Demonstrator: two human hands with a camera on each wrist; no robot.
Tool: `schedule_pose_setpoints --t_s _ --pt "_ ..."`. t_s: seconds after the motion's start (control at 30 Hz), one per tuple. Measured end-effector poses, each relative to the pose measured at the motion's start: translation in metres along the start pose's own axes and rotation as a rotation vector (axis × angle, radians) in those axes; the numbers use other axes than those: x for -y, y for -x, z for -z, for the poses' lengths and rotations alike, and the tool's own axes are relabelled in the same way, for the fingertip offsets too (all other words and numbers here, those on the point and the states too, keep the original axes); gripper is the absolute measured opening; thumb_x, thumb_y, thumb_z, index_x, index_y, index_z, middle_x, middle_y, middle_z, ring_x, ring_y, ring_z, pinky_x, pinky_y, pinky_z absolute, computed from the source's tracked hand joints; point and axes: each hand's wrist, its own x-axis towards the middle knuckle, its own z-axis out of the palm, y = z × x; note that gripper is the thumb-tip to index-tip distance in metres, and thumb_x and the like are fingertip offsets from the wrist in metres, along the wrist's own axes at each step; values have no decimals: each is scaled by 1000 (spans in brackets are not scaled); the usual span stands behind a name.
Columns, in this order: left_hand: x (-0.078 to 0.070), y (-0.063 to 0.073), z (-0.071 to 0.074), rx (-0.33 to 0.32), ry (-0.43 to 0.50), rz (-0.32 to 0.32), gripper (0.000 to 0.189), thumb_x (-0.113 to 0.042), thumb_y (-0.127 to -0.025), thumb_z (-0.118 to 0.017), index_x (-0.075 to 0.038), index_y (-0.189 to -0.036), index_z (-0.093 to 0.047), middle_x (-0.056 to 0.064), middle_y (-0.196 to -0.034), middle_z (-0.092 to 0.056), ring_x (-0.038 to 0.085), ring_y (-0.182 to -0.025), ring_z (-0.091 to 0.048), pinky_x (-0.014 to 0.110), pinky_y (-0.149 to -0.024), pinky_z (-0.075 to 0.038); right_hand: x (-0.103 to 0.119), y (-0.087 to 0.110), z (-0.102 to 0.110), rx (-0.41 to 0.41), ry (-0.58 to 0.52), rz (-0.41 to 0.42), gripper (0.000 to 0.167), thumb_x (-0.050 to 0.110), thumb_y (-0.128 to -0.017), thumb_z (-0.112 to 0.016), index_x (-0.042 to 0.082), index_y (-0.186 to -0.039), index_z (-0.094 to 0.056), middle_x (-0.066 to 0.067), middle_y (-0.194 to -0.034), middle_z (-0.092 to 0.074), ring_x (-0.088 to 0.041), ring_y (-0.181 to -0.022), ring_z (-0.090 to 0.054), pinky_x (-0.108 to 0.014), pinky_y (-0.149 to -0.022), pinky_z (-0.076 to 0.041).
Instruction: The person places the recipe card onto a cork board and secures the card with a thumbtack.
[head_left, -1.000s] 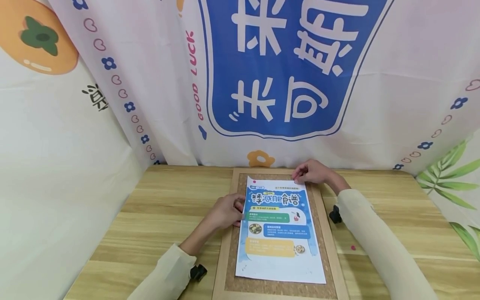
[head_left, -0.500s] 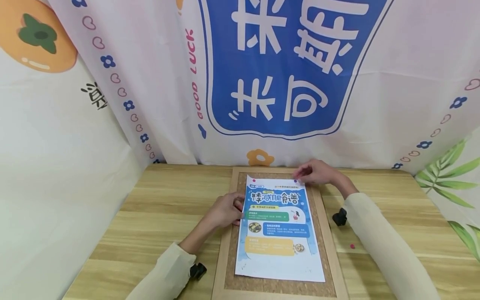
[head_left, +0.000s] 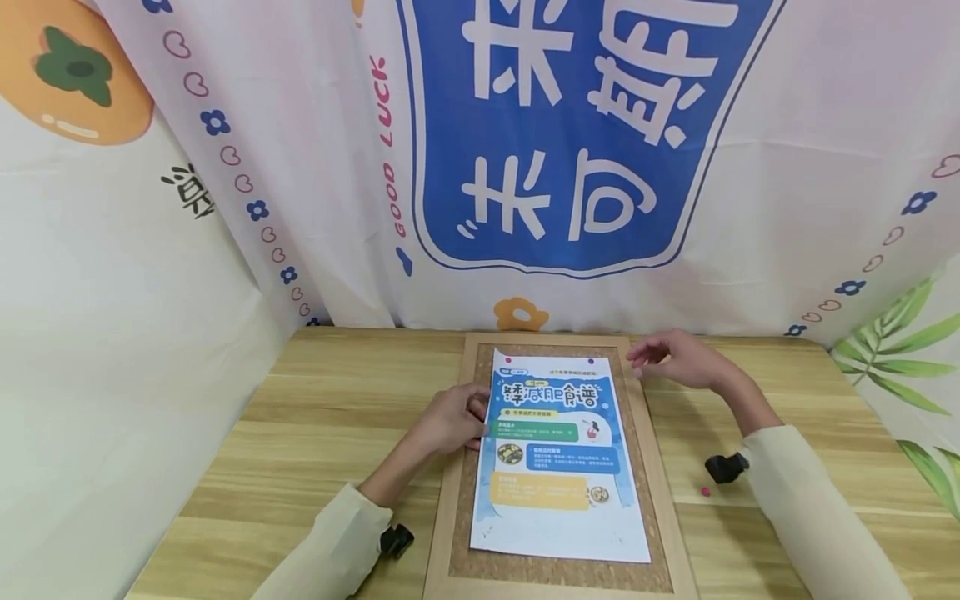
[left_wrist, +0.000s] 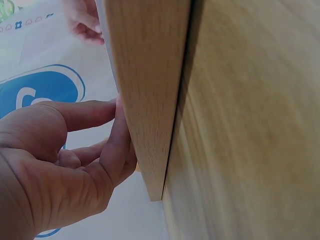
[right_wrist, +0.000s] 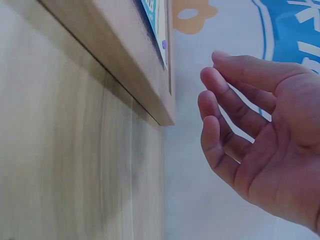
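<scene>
A printed paper poster (head_left: 555,450) lies on a cork board (head_left: 558,570) in a wooden frame (left_wrist: 150,100). A red push pin (head_left: 508,360) sits in its top left corner and a purple push pin (head_left: 591,361) in its top right. My left hand (head_left: 454,419) is at the poster's left edge, thumb and index fingertip meeting there, pinching the edge beside the frame. Off the board's upper right corner, my right hand (head_left: 678,360) hovers with loosely bent fingers and holds nothing, as the right wrist view also shows.
Another red push pin (head_left: 705,492) lies on the wooden table (head_left: 337,400), right of the board. A printed cloth backdrop (head_left: 450,300) hangs right behind the table's far edge. Black wrist cameras (head_left: 726,468) stick out near both sleeves.
My right hand has let go of the purple push pin at the poster's top right corner and moved right, off the board. The left hand has stayed at the poster's left edge.
</scene>
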Motion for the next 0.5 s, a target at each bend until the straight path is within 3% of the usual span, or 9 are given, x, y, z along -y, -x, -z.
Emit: schedule_pose_setpoints --t_s 0.5 --pt "-1 0 0 5 -5 1 56 11 -92 -71 0 -145 -61 14 -100 -66 20 -77 -70 29 -63 -66 -2 63 -4 -37 24 7 26 11 -98 -75 1 -122 -75 -3 -107 -78 -4 -94 -65 -23 -80 -58"
